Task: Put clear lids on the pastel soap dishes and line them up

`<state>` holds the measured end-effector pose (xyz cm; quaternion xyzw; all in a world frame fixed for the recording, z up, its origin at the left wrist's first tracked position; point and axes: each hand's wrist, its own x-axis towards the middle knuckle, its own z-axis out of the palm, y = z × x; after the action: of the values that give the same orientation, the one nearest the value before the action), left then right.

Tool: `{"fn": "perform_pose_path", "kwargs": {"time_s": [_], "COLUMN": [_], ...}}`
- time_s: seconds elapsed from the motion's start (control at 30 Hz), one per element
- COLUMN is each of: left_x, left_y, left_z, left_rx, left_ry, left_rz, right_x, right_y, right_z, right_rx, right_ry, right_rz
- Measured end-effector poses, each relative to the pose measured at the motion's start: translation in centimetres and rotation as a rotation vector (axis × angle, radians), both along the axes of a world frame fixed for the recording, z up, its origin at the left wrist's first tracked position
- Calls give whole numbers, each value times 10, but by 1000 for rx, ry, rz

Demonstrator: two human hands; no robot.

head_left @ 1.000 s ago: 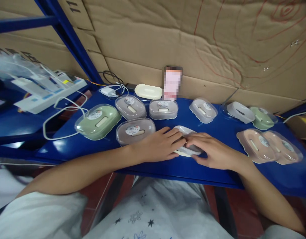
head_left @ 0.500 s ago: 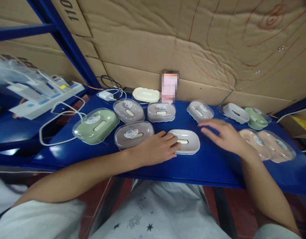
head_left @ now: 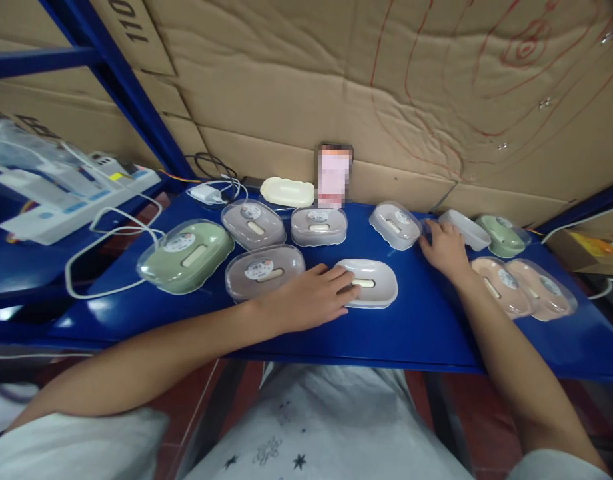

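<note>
An uncovered pale grey soap dish [head_left: 381, 279] with a cream bar-shaped insert stands before me. My left hand [head_left: 314, 297] has its fingers over the dish's left end, steadying it on the blue table. Farther right, my right hand [head_left: 445, 250] has bent fingers around a clear plastic lid [head_left: 426, 225], largely hidden beneath them. Directly behind that hand lies another pale grey dish [head_left: 469, 230]. A lidded grey soap dish [head_left: 396, 225] is just to the left of my right hand. Beside my left wrist sits a darker grey lidded dish [head_left: 254, 280].
Two more grey lidded dishes [head_left: 254, 233] and a green one [head_left: 201, 250] stand left. Two peach dishes [head_left: 506, 293] and a green dish [head_left: 504, 237] are right. A cream tray [head_left: 286, 192], a phone [head_left: 334, 177] and a charger cable [head_left: 206, 193] line the cardboard wall.
My right hand has moved away and to the right, from above the table onto the clear lid. My left hand stays on the soap dish. The view has shifted slightly.
</note>
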<state>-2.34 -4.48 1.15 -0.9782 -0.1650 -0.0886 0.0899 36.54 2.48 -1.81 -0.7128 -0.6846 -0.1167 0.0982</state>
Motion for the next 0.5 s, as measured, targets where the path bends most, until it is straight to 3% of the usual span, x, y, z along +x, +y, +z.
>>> {"fn": "perform_pose_path", "kwargs": {"time_s": [0.17, 0.37, 0.5], "left_x": [0, 0, 0], "left_y": [1, 0, -2], "left_z": [-1, 2, 5], "left_rx": [9, 11, -2], "left_ry": [10, 30, 58], "left_rz": [-1, 13, 16], "right_x": [10, 21, 25], "right_y": [0, -2, -2], "right_z": [0, 5, 3], "right_rx": [-45, -202, -178], "right_ry": [46, 88, 89], "right_rz": [70, 312, 259]}}
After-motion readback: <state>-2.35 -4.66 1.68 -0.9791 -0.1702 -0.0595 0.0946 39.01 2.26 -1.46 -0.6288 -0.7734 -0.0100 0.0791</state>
